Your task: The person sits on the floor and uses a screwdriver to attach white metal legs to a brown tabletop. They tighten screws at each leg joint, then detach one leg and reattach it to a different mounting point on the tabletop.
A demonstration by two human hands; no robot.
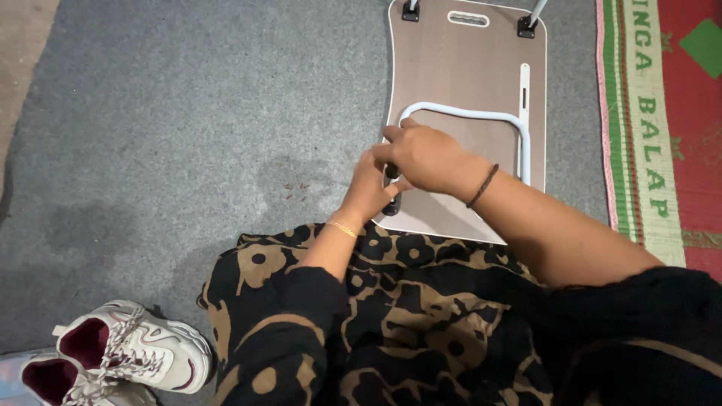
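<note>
Gripping folded white leg [481,120] of tray table [451,60]; sneakers [128,353] nearby.

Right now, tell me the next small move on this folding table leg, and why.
Probably swing the white U-shaped leg up off the brown board. It lies flat against the underside, and both the left hand and the right hand sit at its black hinge bracket, the near corner.

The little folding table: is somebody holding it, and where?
Yes. Both hands, left hand and right hand, grip the table at the near left end of its folded white leg, by the black hinge.
</note>
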